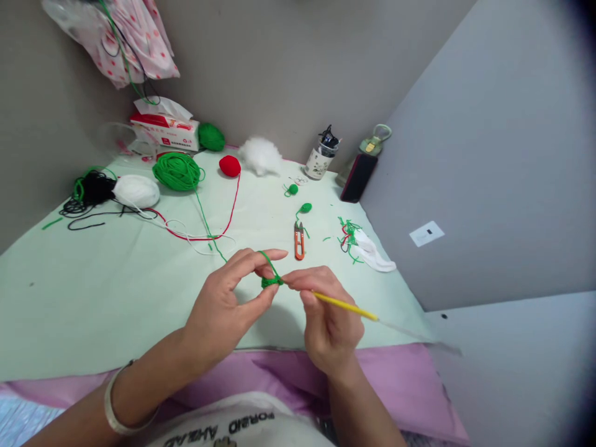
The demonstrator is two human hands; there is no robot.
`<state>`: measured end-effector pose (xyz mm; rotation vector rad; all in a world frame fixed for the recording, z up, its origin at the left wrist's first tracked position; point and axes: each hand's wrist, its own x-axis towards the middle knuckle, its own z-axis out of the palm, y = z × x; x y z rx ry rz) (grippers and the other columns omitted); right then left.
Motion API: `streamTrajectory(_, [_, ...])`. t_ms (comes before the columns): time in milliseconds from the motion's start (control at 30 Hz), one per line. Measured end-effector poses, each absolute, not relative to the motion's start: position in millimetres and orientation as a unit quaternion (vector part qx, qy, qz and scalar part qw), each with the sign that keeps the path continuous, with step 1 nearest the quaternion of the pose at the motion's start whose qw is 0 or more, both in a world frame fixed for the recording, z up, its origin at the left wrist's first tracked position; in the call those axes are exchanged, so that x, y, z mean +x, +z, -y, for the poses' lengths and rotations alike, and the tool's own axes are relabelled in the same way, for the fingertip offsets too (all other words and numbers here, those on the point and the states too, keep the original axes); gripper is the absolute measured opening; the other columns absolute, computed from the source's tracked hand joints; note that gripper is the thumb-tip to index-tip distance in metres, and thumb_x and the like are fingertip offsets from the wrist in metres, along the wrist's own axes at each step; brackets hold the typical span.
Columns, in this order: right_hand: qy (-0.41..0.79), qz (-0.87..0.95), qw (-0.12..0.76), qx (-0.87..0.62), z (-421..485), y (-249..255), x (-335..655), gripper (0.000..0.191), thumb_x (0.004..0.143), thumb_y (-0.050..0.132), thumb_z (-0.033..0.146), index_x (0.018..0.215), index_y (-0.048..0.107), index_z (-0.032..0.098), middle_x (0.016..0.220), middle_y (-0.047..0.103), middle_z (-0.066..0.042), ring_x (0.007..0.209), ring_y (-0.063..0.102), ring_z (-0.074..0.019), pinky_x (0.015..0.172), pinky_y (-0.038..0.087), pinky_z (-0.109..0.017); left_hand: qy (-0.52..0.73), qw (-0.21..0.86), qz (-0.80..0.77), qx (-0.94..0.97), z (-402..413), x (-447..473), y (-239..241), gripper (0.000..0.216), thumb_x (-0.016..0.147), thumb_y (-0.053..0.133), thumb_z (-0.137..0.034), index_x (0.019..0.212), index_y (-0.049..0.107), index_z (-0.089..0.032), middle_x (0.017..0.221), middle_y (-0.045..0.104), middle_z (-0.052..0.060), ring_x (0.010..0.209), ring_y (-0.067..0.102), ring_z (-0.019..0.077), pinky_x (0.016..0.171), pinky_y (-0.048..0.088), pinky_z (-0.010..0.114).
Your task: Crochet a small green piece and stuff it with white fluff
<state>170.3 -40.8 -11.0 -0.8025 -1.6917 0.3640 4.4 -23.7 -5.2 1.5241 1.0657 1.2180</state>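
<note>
Between thumb and fingers, my left hand (228, 304) pinches a small green crochet piece (270, 282), with green yarn running over its raised index finger. My right hand (330, 316) is closed round a crochet hook (347, 304) with a yellow handle, its tip meeting the green piece and hidden by fingers and yarn. From my left hand the working strand leads back to a green yarn ball (177, 171). Just beyond my hands lie orange thread snips (298, 242). Two small green crocheted pieces rest behind them, one the nearer green piece (306, 208).
A red yarn ball (230, 166), white yarn (136, 191) and black yarn (95, 189) lie at the left and back. White stuffing (261, 155), a pen cup (320, 160) and a propped phone (359, 178) stand along the wall. Yarn scraps (349, 231) lie at right.
</note>
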Motion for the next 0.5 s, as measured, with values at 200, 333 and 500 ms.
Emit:
streamTrajectory(200, [0.107, 0.735, 0.587, -0.321, 35.6, -17.8, 171.9, 0.022, 0.100, 0.051, 0.013, 0.112, 0.067, 0.024, 0.096, 0.077, -0.008, 0.087, 0.073, -0.0219, 0.072, 0.058, -0.038, 0.503, 0.352, -0.448, 0.650, 24.4, 3.2, -3.6, 0.044, 0.087, 0.068, -0.015, 0.128, 0.070, -0.028, 0.087, 0.068, -0.002, 0.087, 0.063, 0.0174, 0.093, 0.051, 0.034])
streamTrajectory(333, [0.179, 0.733, 0.568, -0.329, 32.7, -13.4, 175.1, 0.026, 0.100, 0.051, 0.011, 0.112, 0.067, 0.026, 0.095, 0.077, -0.006, 0.086, 0.073, -0.0218, 0.073, 0.058, -0.040, 0.505, 0.277, -0.419, 0.702, 22.6, 0.9, -2.3, 0.035, 0.088, 0.066, -0.012, 0.117, 0.073, -0.030, 0.084, 0.069, -0.001, 0.083, 0.061, 0.0186, 0.085, 0.052, 0.035])
streamTrajectory(500, [0.001, 0.783, 0.526, -0.332, 37.7, -23.8, 171.1, 0.039, 0.095, 0.059, 0.007, 0.127, 0.066, 0.027, 0.107, 0.077, -0.010, 0.095, 0.073, -0.0230, 0.074, 0.061, -0.038, 0.518, 0.276, -0.417, 0.694, 24.1, 3.7, -2.0, 0.029, 0.087, 0.064, -0.011, 0.108, 0.075, -0.028, 0.082, 0.070, 0.000, 0.082, 0.059, 0.0194, 0.082, 0.051, 0.035])
